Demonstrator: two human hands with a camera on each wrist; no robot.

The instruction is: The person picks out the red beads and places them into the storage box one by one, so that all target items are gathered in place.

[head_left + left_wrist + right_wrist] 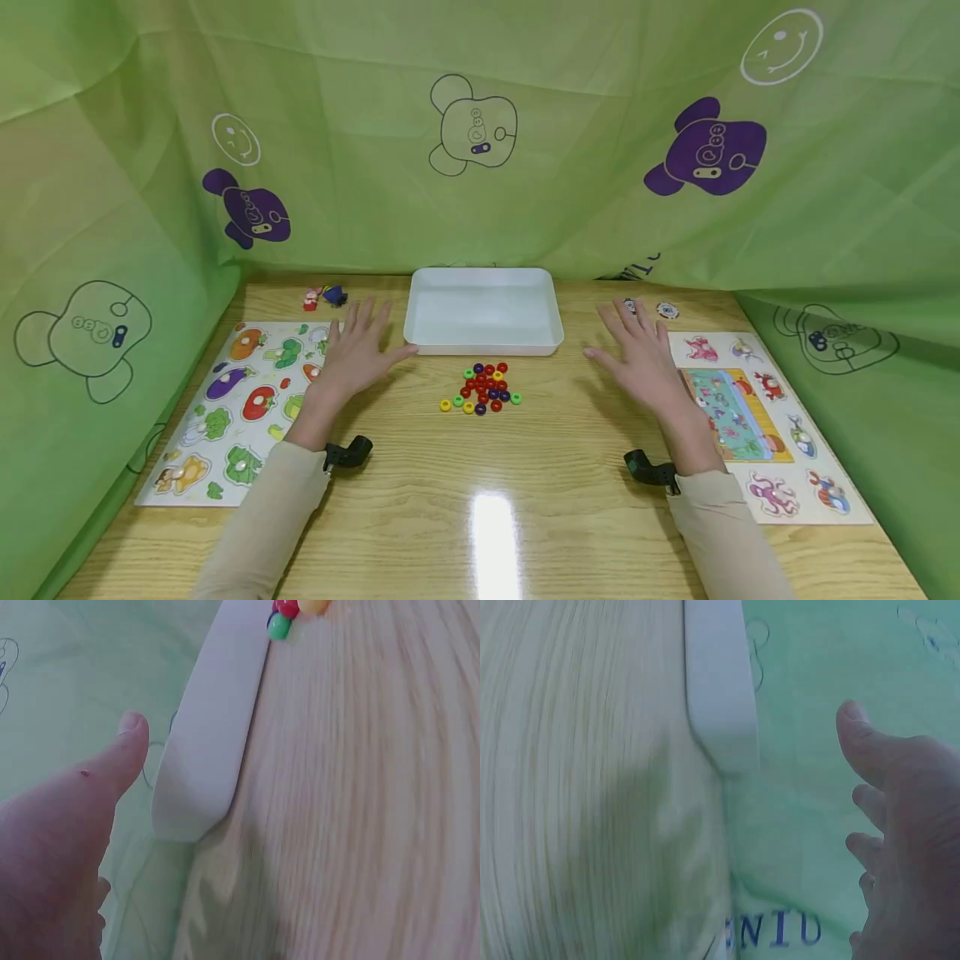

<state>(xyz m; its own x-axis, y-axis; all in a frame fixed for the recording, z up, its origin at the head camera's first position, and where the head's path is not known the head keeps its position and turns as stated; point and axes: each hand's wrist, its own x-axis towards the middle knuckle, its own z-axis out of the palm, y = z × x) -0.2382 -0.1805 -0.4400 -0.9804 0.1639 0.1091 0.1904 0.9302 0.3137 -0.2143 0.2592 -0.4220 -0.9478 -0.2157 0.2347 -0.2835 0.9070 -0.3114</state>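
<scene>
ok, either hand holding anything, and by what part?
Nothing held: left hand and right hand are both open, fingers spread, on either side of the white rectangular tray.

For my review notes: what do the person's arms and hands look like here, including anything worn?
The left hand and right hand are bare, with no gloves or rings visible. Both forearms are covered by plain, light beige long sleeves ending near the wrists. A small, black, bent device sits at each wrist, on the thumb side.
</scene>
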